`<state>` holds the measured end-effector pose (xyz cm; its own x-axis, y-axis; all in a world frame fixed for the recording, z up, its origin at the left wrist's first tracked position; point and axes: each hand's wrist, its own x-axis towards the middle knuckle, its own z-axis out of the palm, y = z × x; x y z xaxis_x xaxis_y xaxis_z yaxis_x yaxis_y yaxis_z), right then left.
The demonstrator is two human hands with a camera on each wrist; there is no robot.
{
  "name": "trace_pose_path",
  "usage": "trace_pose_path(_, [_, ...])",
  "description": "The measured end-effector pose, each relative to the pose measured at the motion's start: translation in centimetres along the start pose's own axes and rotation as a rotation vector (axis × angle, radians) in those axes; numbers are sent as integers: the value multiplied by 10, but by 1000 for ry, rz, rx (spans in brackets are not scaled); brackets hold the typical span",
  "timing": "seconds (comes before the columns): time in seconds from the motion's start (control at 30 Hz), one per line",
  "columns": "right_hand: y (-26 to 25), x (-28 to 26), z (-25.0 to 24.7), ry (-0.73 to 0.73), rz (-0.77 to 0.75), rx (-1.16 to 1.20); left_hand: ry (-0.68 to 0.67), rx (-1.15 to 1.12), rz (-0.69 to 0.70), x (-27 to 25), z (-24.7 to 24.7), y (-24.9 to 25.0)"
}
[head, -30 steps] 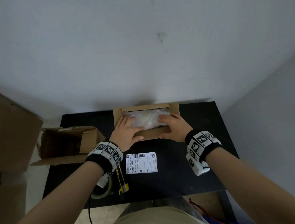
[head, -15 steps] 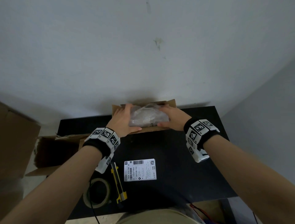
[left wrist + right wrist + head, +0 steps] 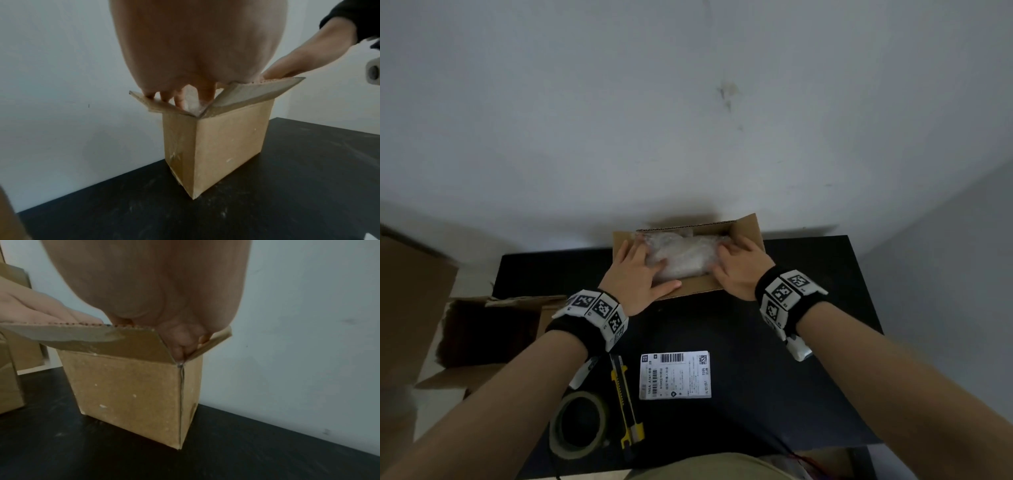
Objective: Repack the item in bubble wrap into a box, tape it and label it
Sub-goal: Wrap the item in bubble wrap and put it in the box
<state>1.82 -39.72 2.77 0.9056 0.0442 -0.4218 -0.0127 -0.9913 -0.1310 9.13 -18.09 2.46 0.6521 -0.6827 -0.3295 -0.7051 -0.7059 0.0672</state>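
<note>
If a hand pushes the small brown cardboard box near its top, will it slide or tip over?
The small brown cardboard box stands taller than its base is wide, so it may tip rather than slide. The bubble-wrapped item sits high at its opening, raising that risk. Its flaps look thin and bendable.

Overhead head view; wrists beside box [image 3: 690, 294]

Right hand [image 3: 180, 337] fingers dip into the box [image 3: 131, 389] — flaps splayed.
</note>
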Motion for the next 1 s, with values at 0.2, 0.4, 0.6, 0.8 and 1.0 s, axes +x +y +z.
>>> trace_pose_path(0.2, [17, -4, 12, 25, -87, 23, 105, 128, -4, -7, 18, 6])
trace_pose_path(0.4, [26, 4, 10, 78, -104, 193, 253, 135, -29, -10, 18, 6])
trace_pose_path(0.6, [15, 2, 2, 176, 8, 328, 304, 43, -65, -8, 16, 7])
trace_pose_path(0.8, [8, -5, -8, 158, 45, 446, 262, 50, -49, -2, 22, 7])
trace_pose_path(1.0, [9, -3, -6, 182, 72, 549, 234, -51, -52, 3, 15, 6])
